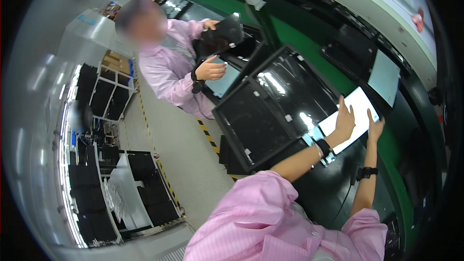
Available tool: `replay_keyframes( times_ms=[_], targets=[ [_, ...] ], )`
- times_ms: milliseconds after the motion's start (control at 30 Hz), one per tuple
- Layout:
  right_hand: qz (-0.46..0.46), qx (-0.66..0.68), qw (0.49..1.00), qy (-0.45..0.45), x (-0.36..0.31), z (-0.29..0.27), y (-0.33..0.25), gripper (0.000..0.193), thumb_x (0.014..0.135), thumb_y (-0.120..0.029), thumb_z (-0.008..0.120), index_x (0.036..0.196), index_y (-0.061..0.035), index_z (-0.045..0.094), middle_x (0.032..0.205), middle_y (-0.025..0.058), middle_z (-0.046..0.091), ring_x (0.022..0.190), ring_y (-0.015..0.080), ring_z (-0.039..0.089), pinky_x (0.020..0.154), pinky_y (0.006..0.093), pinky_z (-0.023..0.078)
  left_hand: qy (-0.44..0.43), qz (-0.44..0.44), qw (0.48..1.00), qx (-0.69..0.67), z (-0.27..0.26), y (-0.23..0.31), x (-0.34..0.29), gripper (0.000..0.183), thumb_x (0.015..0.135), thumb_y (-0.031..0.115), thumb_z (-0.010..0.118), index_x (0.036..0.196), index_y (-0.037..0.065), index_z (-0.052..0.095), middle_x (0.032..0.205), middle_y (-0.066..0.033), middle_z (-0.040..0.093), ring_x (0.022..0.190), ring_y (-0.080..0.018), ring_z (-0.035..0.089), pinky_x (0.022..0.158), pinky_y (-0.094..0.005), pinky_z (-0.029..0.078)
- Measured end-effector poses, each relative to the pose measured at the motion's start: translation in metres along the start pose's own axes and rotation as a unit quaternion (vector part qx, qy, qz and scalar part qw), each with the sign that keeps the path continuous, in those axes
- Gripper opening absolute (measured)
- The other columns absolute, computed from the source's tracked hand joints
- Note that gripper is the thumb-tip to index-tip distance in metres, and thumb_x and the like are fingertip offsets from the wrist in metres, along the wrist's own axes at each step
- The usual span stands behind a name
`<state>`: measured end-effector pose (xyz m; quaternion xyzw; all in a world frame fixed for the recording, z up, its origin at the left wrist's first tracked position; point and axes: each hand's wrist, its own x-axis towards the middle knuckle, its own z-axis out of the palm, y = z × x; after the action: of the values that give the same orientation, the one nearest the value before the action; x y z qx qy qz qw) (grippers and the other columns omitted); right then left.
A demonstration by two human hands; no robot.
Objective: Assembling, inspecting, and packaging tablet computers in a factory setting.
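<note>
Left of white panel [360, 104] and dark bench [321, 191], striped tape [208, 133] lines grey floor [186, 164].

Tray [275, 108] left of panel [361, 116]

Panel [356, 116] bright white. Tray [274, 108] black. Counter [326, 191] dark; green strip [297, 37], pale-blue sheet [384, 78] toward far edge. Sleeves [256, 195] pink, finely striped. Floor tape [209, 135] yellow-black striped. Wristbands [369, 173] black.

Wht panel [362, 110] overexp.; glare on blk tray [309, 84]; edges warped
</note>
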<state>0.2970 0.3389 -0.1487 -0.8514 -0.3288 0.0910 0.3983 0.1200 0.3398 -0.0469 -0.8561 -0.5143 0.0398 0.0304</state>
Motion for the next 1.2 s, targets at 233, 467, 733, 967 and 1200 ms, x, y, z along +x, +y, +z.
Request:
replay_keyframes(
  times_ms=[233,467,733,967,1200],
  targets=[
    [0.241,0.271,0.922,-0.137,-0.012,-0.027,-0.018,0.063,0.066,-0.025,0.080,0.110,0.0097,0.053,0.106,0.0138,0.059,0.093,0.0192,0.057,0.077,0.0279,0.046,0.007,0.098,0.830,-0.548,-0.066,-0.038,-0.131,0.030,0.086,0.022,0.054,0.106,0.000,0.055,0.116,-0.0204,0.051,0.111,-0.0359,0.046,0.093,-0.0399,0.038],
    [0.250,0.143,0.952,-0.108,-0.019,-0.018,-0.016,0.029,0.069,-0.021,0.079,0.074,-0.0060,0.055,0.063,-0.0005,0.053,0.044,0.0078,0.038,0.039,0.0254,0.026,-0.038,0.041,0.801,-0.596,-0.093,-0.149,-0.207,0.023,0.089,0.015,0.050,0.107,0.001,0.055,0.103,-0.0146,0.059,0.095,-0.0282,0.057,0.082,-0.0336,0.046],
    [0.230,0.233,0.943,-0.055,-0.047,-0.054,0.005,0.032,0.068,-0.021,0.080,0.065,-0.0126,0.049,0.063,-0.0034,0.051,0.052,0.0071,0.043,0.043,0.0241,0.028,0.137,-0.301,0.679,-0.656,-0.060,-0.240,-0.239,0.021,0.089,0.014,0.053,0.105,0.001,0.059,0.095,-0.0059,0.063,0.088,-0.0113,0.057,0.077,-0.0251,0.045],
    [0.230,0.070,0.966,-0.097,-0.038,-0.055,0.021,0.043,0.066,-0.041,0.078,0.070,-0.0107,0.048,0.068,-0.0006,0.048,0.058,0.0115,0.044,0.047,0.0255,0.033,0.240,-0.474,0.594,-0.603,0.014,-0.312,-0.269,0.040,0.085,0.031,0.060,0.112,0.003,0.053,0.104,-0.0105,0.057,0.095,-0.0175,0.053,0.081,-0.0301,0.042],
    [0.150,-0.115,0.970,-0.154,-0.034,-0.053,-0.007,0.081,0.064,-0.056,0.071,0.113,0.0046,0.049,0.102,0.0148,0.053,0.080,0.0234,0.056,0.052,0.0339,0.049,0.267,-0.480,0.728,-0.410,0.028,-0.277,-0.236,0.083,0.075,0.029,0.071,0.135,0.000,0.022,0.128,-0.0248,0.033,0.119,-0.0376,0.034,0.099,-0.0421,0.028]
  ],
)
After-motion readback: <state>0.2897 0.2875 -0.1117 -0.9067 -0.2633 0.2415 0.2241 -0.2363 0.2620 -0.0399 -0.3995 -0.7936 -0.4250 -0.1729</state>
